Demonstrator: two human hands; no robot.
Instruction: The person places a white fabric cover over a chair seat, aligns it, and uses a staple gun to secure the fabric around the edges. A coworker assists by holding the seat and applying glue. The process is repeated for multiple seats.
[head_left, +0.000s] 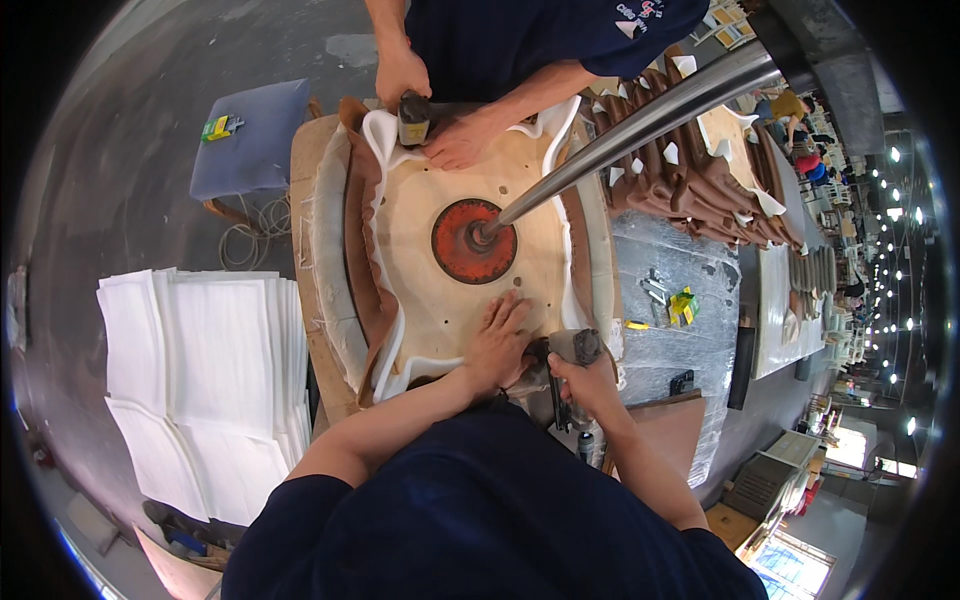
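My left hand (499, 341) lies with fingers stretched out on a pale plywood seat panel (420, 300), at its near edge. In my right hand (590, 385) is a staple gun (574, 348), its head at the near right corner of the panel. White padding (393, 350) and brown leather (365, 240) wrap up around the panel's edges. A round orange-red disc (450, 255) on a metal rod (620, 130) bears down on the middle of the panel. Opposite me, a co-worker's hand (403, 75) grips another staple gun (413, 117), while their other hand (465, 140) rests on the panel.
White foam sheets (210, 340) are stacked at left, behind them a blue-grey padded stool (250, 140). Brown leather covers (690, 170) pile up at far right. A plastic-wrapped surface (650, 260) to the right carries a yellow-green packet (683, 306) and loose staple strips (654, 287).
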